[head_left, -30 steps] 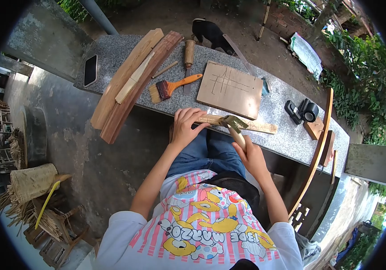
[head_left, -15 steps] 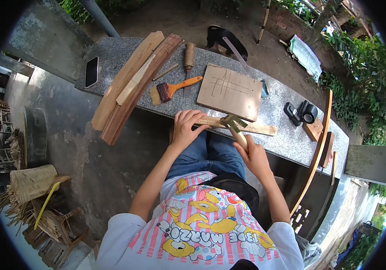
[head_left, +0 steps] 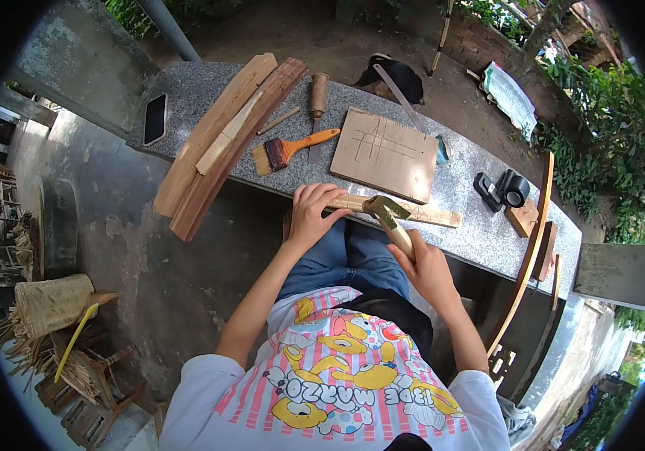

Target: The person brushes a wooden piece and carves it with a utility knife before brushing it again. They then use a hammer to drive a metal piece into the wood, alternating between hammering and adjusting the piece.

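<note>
My right hand (head_left: 429, 267) is closed around the pale wooden handle of a hammer (head_left: 400, 239). Its dark metal head overlaps the middle of a narrow wooden strip (head_left: 435, 216) in this view. That strip lies along the near edge of the stone table, with pencil-like marks on its upper face. My left hand (head_left: 313, 214) grips the strip's left end, thumb on the near side and fingers over the top. Just beyond the strip is a flat wooden board (head_left: 384, 154) with dark lines drawn across it.
To the left lie long curved wood pieces (head_left: 221, 146), a brush (head_left: 292, 149), a chisel (head_left: 318, 98) and a phone (head_left: 155, 120). A metal ruler (head_left: 398, 94), black device (head_left: 514, 188) and tall curved strip (head_left: 537, 248) are farther right. A dark animal (head_left: 398, 79) is behind the table (head_left: 480, 244).
The hammer head has shifted slightly left along the strip and turned, with my right hand following a little. My left hand keeps its place. The animal behind the table has moved right.
</note>
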{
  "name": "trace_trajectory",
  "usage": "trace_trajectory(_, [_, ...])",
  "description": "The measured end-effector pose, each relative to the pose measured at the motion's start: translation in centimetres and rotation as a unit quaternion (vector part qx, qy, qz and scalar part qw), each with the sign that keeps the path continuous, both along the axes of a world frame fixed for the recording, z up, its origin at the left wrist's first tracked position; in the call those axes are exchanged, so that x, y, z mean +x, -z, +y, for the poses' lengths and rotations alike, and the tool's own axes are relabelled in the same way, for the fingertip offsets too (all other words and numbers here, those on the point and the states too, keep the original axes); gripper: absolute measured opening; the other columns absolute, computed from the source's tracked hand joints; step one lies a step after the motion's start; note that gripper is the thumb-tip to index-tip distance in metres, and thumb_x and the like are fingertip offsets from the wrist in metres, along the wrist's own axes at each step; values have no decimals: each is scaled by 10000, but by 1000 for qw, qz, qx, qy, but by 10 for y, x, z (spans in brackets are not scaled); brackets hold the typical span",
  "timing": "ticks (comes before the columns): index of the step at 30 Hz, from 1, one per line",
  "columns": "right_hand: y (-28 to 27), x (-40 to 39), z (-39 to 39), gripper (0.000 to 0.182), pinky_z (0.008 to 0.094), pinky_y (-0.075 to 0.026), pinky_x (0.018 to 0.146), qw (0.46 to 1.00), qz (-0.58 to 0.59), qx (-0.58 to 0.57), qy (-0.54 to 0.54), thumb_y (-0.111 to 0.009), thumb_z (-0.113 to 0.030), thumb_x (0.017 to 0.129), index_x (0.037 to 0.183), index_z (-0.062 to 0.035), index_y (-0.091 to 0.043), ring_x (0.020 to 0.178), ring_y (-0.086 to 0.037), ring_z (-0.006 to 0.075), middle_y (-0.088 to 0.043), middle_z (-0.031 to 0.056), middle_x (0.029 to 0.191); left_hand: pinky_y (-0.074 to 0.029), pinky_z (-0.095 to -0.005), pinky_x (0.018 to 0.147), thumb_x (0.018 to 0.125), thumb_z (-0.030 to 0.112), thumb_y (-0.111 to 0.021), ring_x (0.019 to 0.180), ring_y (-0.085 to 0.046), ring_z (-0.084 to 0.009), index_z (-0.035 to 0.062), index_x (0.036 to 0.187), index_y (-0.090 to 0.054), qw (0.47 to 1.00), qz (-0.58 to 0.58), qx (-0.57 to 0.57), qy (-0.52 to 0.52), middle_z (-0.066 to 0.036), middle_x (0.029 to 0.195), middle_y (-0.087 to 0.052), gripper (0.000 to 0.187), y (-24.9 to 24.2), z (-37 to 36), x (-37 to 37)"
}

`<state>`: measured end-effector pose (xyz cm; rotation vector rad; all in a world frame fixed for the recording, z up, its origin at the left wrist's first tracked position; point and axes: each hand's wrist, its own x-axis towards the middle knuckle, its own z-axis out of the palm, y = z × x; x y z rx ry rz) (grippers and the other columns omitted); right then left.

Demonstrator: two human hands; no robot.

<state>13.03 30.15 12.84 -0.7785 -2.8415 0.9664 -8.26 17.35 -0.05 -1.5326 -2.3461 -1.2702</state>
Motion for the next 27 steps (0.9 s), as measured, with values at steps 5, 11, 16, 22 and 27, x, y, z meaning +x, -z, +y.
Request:
trace_trajectory(5, [-18, 4, -5, 357, 476, -486, 552, 989, 137, 0, 58, -663, -269, 919, 1076, 13, -511, 651, -633, 452, -628, 242, 671, -357, -384, 946, 722, 294, -800, 1030, -568, -217, 127, 1076, -688, 1000, -4, 13, 2, -6, 1043, -631, 408, 0, 1, -1])
trace_trajectory(11, [34, -2, 1, 346, 487, -480, 536, 998, -16, 10, 52, -630, -326, 936, 989, -7, -508, 638, -626, 462, -616, 257, 646, -355, -382, 948, 724, 298, -798, 1034, -569, -210, 129, 1077, -688, 1000, -5, 2, 5, 0, 1042, -631, 406, 0, 0, -1])
trace_trajectory(16, [-28, -3, -3, 352, 469, -476, 522, 995, 50, -32, 76, -650, -279, 930, 1096, 4, -525, 619, -628, 447, -615, 243, 639, -357, -382, 946, 721, 295, -800, 1028, -569, -209, 131, 1075, -690, 1000, -1, 10, 1, 0, 1041, -632, 406, 2, 1, -1])
trace_trajectory(22, [30, 0, -8, 367, 470, -484, 526, 988, 127, 18, 86, -644, -287, 932, 1075, 24, -511, 624, -630, 450, -627, 245, 653, -360, -377, 939, 717, 292, -802, 1018, -570, -210, 125, 1066, -692, 1000, -3, 9, 2, -1, 1035, -628, 402, -1, 1, -1])
trace_trajectory(27, [30, 0, -6, 354, 483, -482, 527, 998, -4, 31, 62, -613, -355, 944, 965, -25, -486, 627, -628, 454, -619, 252, 641, -362, -378, 934, 712, 298, -805, 1016, -569, -213, 124, 1061, -692, 1000, -1, -1, -1, -4, 1030, -622, 407, 0, -1, 0])
